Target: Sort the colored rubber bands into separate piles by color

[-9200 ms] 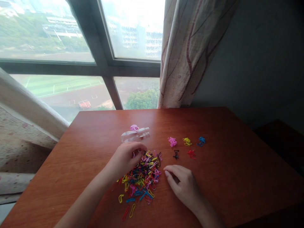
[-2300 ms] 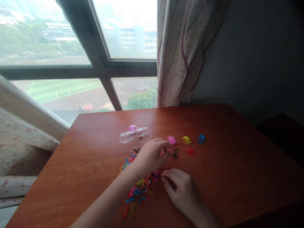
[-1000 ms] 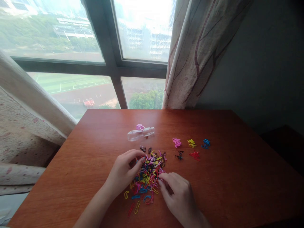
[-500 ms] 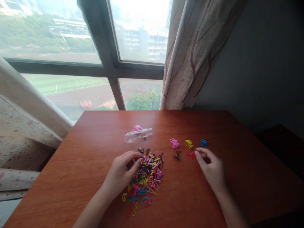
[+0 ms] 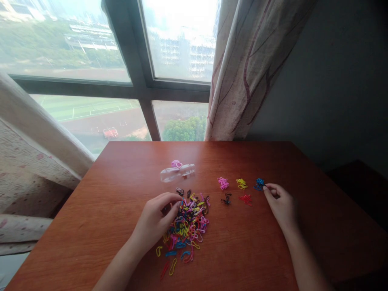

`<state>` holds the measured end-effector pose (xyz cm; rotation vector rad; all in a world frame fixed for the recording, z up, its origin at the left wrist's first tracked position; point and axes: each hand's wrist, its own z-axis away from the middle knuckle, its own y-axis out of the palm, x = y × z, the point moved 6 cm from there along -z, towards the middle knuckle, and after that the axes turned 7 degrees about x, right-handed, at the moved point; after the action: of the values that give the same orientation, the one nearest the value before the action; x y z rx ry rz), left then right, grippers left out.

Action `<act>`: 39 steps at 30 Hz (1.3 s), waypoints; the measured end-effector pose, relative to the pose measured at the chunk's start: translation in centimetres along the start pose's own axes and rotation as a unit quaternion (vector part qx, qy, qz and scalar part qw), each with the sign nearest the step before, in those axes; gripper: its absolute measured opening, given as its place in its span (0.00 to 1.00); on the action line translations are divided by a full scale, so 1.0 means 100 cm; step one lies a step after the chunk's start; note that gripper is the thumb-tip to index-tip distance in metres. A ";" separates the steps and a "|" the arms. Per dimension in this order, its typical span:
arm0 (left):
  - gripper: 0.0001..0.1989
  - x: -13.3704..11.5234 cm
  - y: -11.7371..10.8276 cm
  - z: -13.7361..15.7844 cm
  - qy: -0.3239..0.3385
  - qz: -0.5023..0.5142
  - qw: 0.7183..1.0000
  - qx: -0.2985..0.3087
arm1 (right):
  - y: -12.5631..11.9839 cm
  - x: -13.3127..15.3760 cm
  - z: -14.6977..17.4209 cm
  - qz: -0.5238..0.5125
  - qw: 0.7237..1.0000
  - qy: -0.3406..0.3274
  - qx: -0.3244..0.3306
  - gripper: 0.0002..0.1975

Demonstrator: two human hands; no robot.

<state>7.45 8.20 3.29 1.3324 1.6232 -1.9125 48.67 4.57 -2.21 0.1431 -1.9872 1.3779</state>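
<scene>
R hand (image 5: 280,204) nears far-right blue rubber bands (image 5: 259,182), L hand (image 5: 157,214) mixed rubber-band pile (image 5: 185,228); can't tell if either grip holds any. Low release w/o scatter looks best.

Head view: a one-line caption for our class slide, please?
Left hand at the mixed pile of coloured loops, right hand at the small blue pile, on a reddish-brown table.

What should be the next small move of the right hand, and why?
Probably the right hand should open its pinch at the small blue pile, if what it holds is blue: its fingertips are at that pile, and each small pile looks single-coloured. What it pinches is too small to tell.
</scene>
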 end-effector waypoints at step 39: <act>0.10 -0.004 0.001 0.005 0.039 -0.051 0.995 0.076 | 0.062 0.158 0.129 -0.125 0.933 -0.257 0.221 0.07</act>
<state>7.54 7.60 3.56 1.4254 1.6395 -2.1057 27.85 0.76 0.02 1.0194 -1.9220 1.7138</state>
